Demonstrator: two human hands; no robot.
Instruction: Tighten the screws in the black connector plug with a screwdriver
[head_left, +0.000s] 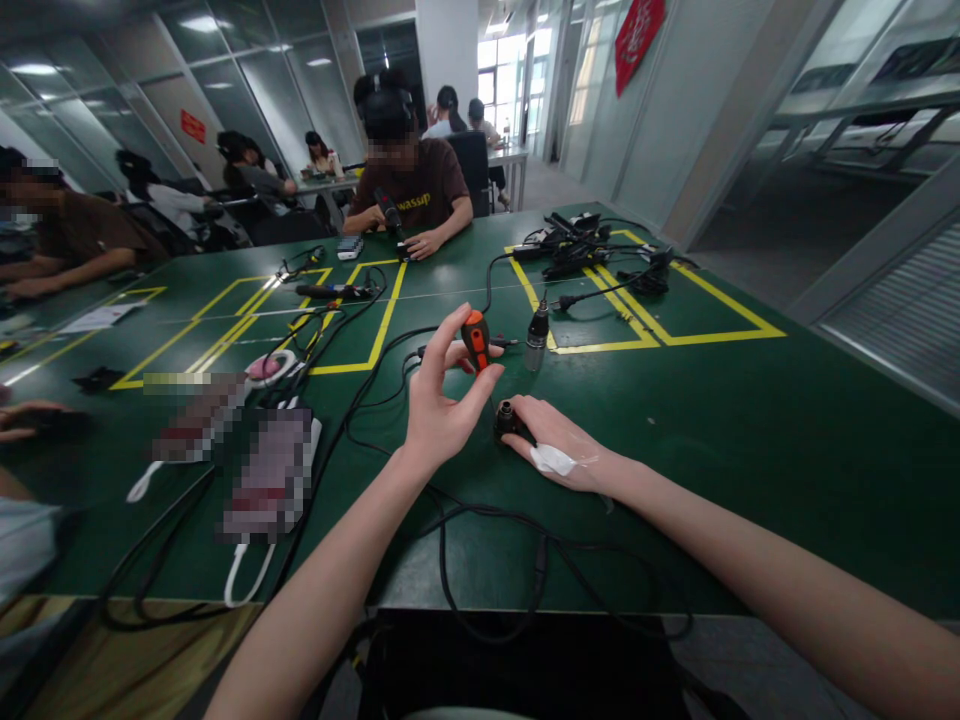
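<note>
Near the middle of the desk [750, 420], toward its near edge, the left hand [439, 400] pinched an orange-and-black screwdriver [476, 340] between thumb and fingertips, holding it upright just above the green top. Just beside it, the right hand [559, 450] lay closed around a small black plug [506, 415] resting on the desk, a white patch stuck on its back. Black cables [480, 520] looped under both wrists. At the far edge, a person's brown shirt [420, 195] read "wassup" in yellow letters.
</note>
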